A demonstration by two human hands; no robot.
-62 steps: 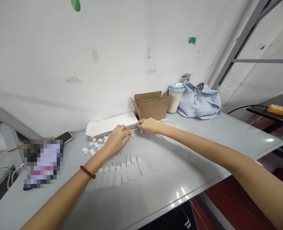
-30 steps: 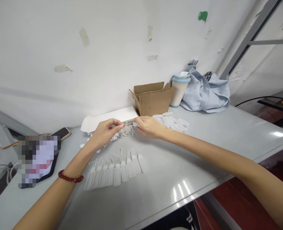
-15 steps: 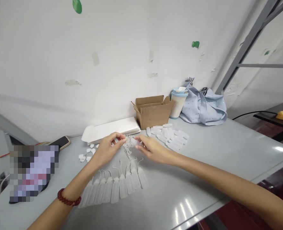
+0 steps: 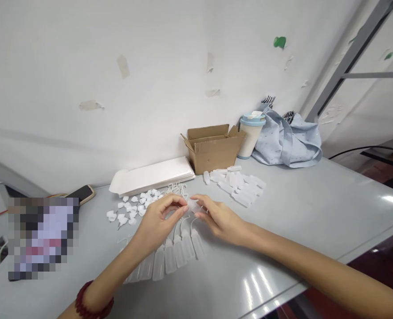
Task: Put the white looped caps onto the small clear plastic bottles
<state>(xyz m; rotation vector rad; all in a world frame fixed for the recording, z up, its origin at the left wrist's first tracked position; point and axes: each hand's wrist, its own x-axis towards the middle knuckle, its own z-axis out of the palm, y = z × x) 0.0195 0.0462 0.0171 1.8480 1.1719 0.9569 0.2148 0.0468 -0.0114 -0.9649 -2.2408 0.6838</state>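
Note:
Between the fingertips of my right hand [image 4: 216, 219] is a small translucent plastic bottle [image 4: 194, 205], tilted with its narrow end toward my left hand. My left hand [image 4: 165, 217] pinches thumb and forefinger together at that end of the bottle; what lies in the pinch is too small to make out. Just behind the hands lies a bunch of white cords [image 4: 179, 189]. A row of similar bottles [image 4: 170, 259], cords trailing from their necks, lies in front, partly hidden by my left forearm. Small white caps [image 4: 122, 219] are scattered left of my left hand.
Loose bottles [image 4: 246, 190] lie in a pile behind my right hand. Against the wall stand an open cardboard box [image 4: 216, 155], a stack of white card [image 4: 153, 175], a lidded cup [image 4: 250, 137] and a light blue cloth bag [image 4: 286, 141]. A phone [image 4: 83, 194] lies at the left.
Both hands have come forward from the cords toward me, with the bottle still in my right hand. My left hand has moved right and meets the bottle's end. The camera view has shifted slightly.

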